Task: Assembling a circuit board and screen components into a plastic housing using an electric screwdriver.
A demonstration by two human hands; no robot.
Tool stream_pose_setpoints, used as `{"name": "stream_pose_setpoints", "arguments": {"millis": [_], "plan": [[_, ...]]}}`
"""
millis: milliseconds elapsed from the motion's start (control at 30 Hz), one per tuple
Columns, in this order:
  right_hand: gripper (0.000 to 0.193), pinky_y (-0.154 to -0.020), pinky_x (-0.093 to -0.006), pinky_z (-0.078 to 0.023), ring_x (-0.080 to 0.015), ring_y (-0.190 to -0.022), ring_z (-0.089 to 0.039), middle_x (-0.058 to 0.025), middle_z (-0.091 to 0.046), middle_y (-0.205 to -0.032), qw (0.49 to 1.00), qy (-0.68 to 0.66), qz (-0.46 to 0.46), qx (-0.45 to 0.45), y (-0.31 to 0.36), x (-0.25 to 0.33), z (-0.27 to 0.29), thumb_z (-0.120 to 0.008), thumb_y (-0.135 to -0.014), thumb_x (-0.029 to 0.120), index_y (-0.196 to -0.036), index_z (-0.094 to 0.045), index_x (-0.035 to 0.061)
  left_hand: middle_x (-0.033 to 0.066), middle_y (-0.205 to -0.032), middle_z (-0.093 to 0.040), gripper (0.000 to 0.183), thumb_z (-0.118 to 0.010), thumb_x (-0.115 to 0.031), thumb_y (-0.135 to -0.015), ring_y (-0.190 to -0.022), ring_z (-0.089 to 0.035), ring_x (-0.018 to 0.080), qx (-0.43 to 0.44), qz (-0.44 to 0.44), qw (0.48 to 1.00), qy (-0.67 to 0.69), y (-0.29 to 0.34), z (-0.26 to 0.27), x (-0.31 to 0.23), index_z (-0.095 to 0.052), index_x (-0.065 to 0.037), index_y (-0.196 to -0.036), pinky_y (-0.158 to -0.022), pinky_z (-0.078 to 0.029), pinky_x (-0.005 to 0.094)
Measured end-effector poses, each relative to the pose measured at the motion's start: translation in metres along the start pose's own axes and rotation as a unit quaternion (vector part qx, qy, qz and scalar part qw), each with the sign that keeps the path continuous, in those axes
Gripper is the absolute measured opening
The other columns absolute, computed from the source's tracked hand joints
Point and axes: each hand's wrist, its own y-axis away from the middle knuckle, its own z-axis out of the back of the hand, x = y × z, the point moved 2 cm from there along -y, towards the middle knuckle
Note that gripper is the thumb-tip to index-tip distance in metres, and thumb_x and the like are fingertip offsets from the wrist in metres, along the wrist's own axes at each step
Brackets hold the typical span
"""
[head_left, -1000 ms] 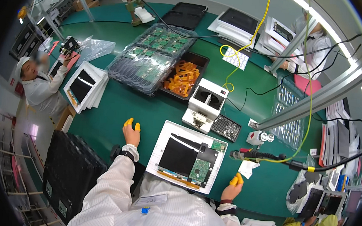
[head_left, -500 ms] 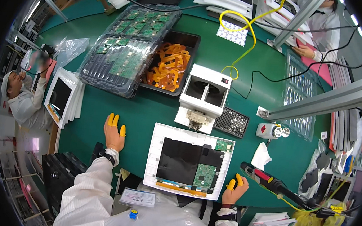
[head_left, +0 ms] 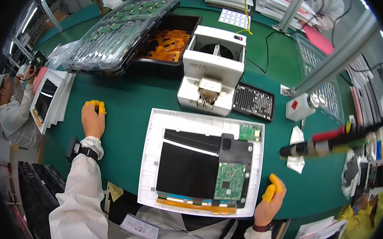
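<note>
A white panel housing (head_left: 146,160) lies before me, with a black sheet (head_left: 186,165), a green circuit board (head_left: 229,181), a smaller board (head_left: 249,133) and an orange strip along its near edge. Yellow covers sit on fingers of both hands. My left hand (head_left: 93,120) rests on the green table left of the housing, fingers curled together, nothing seen in them. Close by the housing's right edge, my right hand (head_left: 271,200) holds nothing, its thumb and finger apart. Above it, a blurred black-and-red electric screwdriver (head_left: 323,144) hangs free of my hands.
Behind the housing stands a white screw feeder (head_left: 212,70), beside a black perforated tray (head_left: 254,101). Orange flex parts fill a black bin (head_left: 135,65); clear trays (head_left: 100,53) hold green boards. A white bottle (head_left: 300,107) and wipe (head_left: 296,144) are right. Co-workers sit left and far right.
My view has shifted closer to the housing. My left hand has moved left and its fingers have curled in. The screwdriver has swung, now blurred. My right hand stays beside the housing.
</note>
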Motion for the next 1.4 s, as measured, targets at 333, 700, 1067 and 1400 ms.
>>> {"name": "stream_pose_setpoints", "arguments": {"millis": [333,700,1067,1400], "plan": [[0.029,-0.072,-0.0224,-0.042,-0.0101,-0.082,-0.055,-0.0038,-0.065,-0.098,0.980,-0.200,-0.021,0.005,0.004,-0.017,0.006,-0.046,-0.098,0.021,-0.116,-0.057,0.0019,0.0195,-0.104,-0.058,0.022,-0.058,-0.010,-0.083,-0.098,-0.052,0.0368,-0.075,-0.003,0.989,0.128,0.026,-0.003,-0.001,-0.059,0.004,-0.101,-0.088,-0.042,0.0408],[0.024,-0.068,-0.0228,-0.042,-0.0095,-0.071,-0.055,-0.0055,-0.066,-0.082,0.946,-0.315,-0.058,-0.059,0.001,-0.029,0.020,-0.043,-0.096,0.014,-0.104,-0.061,0.0008,0.0237,-0.116,-0.049,0.030,-0.055,-0.004,-0.084,-0.106,-0.050,0.0384,-0.060,0.024,0.971,0.231,0.044,0.008,-0.020,-0.050,0.005,-0.113,-0.094,-0.041,0.0393],[0.026,-0.069,-0.0223,-0.043,-0.0090,-0.073,-0.056,-0.0051,-0.066,-0.083,0.944,-0.326,-0.050,0.003,-0.007,-0.031,0.021,-0.044,-0.098,0.019,-0.107,-0.060,0.0003,0.0237,-0.118,-0.048,0.028,-0.053,-0.003,-0.084,-0.107,-0.049,0.0402,-0.051,0.026,0.972,0.228,0.027,-0.003,-0.036,-0.050,0.006,-0.110,-0.093,-0.042,0.0405],[0.025,-0.075,-0.0239,-0.046,-0.0109,-0.078,-0.059,-0.0056,-0.065,-0.087,0.940,-0.333,-0.067,0.013,-0.011,-0.024,0.025,-0.046,-0.097,0.017,-0.109,-0.060,-0.0008,0.0178,-0.103,-0.054,0.024,-0.058,-0.005,-0.084,-0.088,-0.056,0.0321,-0.036,-0.043,0.964,0.262,0.000,-0.046,-0.043,-0.056,0.003,-0.107,-0.078,-0.045,0.0368]]}}
